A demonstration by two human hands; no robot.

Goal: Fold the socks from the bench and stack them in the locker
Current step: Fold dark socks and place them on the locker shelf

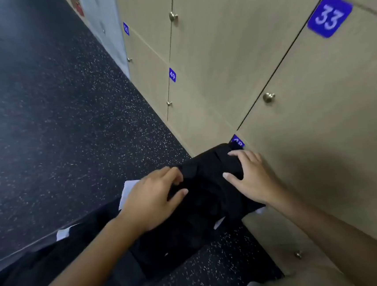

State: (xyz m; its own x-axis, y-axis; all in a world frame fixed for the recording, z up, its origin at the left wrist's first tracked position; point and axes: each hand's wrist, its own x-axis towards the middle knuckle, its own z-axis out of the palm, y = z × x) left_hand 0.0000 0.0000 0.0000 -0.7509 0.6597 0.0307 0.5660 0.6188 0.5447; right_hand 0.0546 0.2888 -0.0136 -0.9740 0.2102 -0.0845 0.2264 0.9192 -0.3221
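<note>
Here, both hands work on a bundle of black fabric (206, 187), presumably the socks, though the dark cloth is too uniform to tell single pieces apart. The bundle sits low in the middle of the view, on what looks like the person's dark-clothed lap (78, 252), just beside the wall of pale wood-grain lockers (232, 58). The left hand (151, 198) lies on the bundle's left side with its fingers curled into the cloth and the thumb stretched across the fabric, pinching it. The right hand (249, 176) rests on the bundle's right side, fingers spread and only slightly bent, pressing down rather than gripping, with its outer edge close to the locker fronts. White patches (129, 191) show under the left hand and at the lower right edge of the bundle; what they are I cannot tell. The lockers carry round metal knobs (269, 97) and blue number plates: one reads 33 (329, 15), another 49 (172, 75), and a third plate (237, 142) is half hidden behind the top of the bundle. All visible doors are closed. A dark speckled rubber floor (53, 109) fills the left half of the view.
</note>
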